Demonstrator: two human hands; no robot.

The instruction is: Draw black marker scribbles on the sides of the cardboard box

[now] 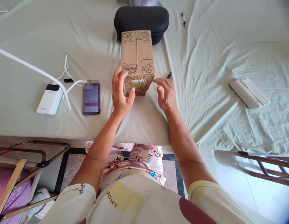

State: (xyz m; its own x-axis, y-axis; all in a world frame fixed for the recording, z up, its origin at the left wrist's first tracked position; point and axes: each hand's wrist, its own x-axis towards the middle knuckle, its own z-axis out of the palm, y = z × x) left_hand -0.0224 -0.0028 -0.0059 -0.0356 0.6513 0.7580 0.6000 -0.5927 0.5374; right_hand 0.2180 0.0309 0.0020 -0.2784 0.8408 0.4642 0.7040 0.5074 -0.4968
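A brown cardboard box (132, 51) with black scribbles at its corners and a small printed label on its near face lies on the cloth in front of me. My left hand (121, 90) grips its near left corner, fingers along the left side and thumb at the front face. Beside the near right edge is my right hand (166, 93), holding nothing, its index finger reaching to the box and its thumb apart. Whether that fingertip presses on the cardboard, I cannot tell. Just behind the right hand, a black pen (169, 75) shows in part.
A black zip case (142, 20) sits against the box's far end. On the left are a white power bank (49, 99), a phone (91, 98) and a white cable (30, 60). A pale flat pack (250, 93) and another pen (183, 20) lie right. The tablecloth (216, 62) is wrinkled.
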